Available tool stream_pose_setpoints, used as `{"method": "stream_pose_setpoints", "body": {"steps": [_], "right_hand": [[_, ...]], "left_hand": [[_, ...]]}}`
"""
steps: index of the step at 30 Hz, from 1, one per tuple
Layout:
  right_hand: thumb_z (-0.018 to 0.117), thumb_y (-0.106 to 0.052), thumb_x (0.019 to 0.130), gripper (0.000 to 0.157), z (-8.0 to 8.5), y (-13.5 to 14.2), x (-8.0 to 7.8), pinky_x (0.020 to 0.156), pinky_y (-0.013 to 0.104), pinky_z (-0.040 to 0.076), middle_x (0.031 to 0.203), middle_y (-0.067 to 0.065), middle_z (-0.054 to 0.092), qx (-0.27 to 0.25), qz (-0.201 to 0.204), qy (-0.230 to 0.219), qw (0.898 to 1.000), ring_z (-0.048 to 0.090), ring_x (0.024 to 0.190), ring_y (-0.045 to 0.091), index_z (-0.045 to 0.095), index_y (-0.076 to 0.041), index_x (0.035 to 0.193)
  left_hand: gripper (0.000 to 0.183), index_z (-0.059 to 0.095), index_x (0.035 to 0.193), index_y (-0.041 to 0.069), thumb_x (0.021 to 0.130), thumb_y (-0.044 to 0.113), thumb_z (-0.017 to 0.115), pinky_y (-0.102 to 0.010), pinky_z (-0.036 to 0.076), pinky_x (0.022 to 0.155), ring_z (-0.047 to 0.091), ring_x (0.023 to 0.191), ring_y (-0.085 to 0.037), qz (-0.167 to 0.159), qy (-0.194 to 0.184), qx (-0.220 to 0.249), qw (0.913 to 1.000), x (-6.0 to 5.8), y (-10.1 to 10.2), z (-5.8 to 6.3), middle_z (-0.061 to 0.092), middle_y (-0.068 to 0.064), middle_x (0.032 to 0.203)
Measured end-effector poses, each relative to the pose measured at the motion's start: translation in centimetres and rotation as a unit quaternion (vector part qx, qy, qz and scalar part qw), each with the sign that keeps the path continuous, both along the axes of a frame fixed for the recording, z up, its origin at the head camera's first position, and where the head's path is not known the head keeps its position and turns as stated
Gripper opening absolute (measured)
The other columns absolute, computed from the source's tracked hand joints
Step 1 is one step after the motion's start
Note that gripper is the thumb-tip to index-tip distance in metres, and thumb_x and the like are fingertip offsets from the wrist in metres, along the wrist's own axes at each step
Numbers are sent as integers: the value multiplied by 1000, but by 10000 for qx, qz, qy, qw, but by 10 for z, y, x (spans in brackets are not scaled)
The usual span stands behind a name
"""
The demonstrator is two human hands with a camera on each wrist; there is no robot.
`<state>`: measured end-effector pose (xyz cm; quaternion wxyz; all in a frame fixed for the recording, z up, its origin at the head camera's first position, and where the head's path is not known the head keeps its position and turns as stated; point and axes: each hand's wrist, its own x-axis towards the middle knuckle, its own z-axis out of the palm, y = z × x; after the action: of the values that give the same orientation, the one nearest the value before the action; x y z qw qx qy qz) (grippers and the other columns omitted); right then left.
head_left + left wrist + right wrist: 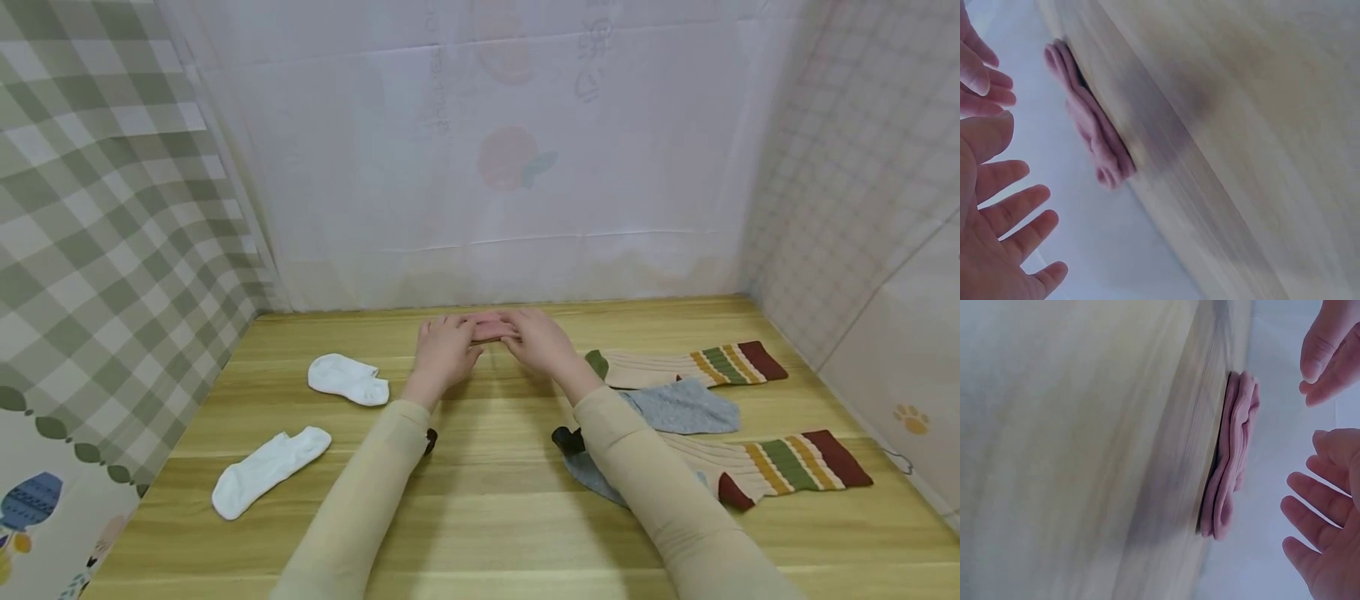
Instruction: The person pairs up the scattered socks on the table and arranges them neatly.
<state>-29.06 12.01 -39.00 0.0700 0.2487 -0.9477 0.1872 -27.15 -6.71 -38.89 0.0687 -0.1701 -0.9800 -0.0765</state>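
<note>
A folded pink sock (491, 327) lies at the back of the table, and both wrist views show it as a flat, layered bundle. My left hand (444, 348) hovers at its left side, my right hand (542, 342) at its right. In the left wrist view the left hand's fingers (1029, 234) are spread and relaxed, apart from the pink sock (1091, 122). The right hand (1329, 512) also has loosely extended fingers, with a gap between them and the sock (1230, 462). Neither hand grips anything.
Two white ankle socks (347, 379) (268, 472) lie on the left. To the right are two beige striped socks (735, 365) (791, 467) and grey socks (690, 406), partly behind the right sleeve (660, 483). A white sheet (420, 183) hangs along the table's back edge.
</note>
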Motion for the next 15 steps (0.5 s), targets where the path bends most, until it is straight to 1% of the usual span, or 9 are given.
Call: {"method": "stream_pose_setpoints", "body": {"steps": [4,8,12,15], "right_hand": [[64,-14,97,41,0,0,7,101,50,43,127,17,63,-120,32,131,9998,56,119,38,57,-2,136],[66,-14,96,38,1,1,17,102,49,42,125,17,64,-230,118,339,9991,54,120,38,61,0,131],[67,-17,96,40,3,3,25,106,49,38,128,17,61,-257,144,438,9986,50,124,38,59,-1,132],[68,-17,95,41,4,4,29,106,49,38,128,17,62,-332,198,541,9978,51,124,37,59,-1,132]], "left_hand": [[45,60,135,12,96,36,65,-55,27,110,45,130,-31,-61,175,96,9998,8,-3,2,56,-9,137],[45,60,133,12,96,37,66,-54,28,109,46,129,-31,-126,284,128,9994,16,-4,5,57,-8,136],[47,59,134,13,95,37,67,-54,29,109,47,128,-31,-195,459,142,9987,23,-5,9,57,-8,135],[47,60,134,13,94,36,68,-54,31,108,48,127,-31,-263,650,187,9974,28,-6,11,58,-8,135]]}}
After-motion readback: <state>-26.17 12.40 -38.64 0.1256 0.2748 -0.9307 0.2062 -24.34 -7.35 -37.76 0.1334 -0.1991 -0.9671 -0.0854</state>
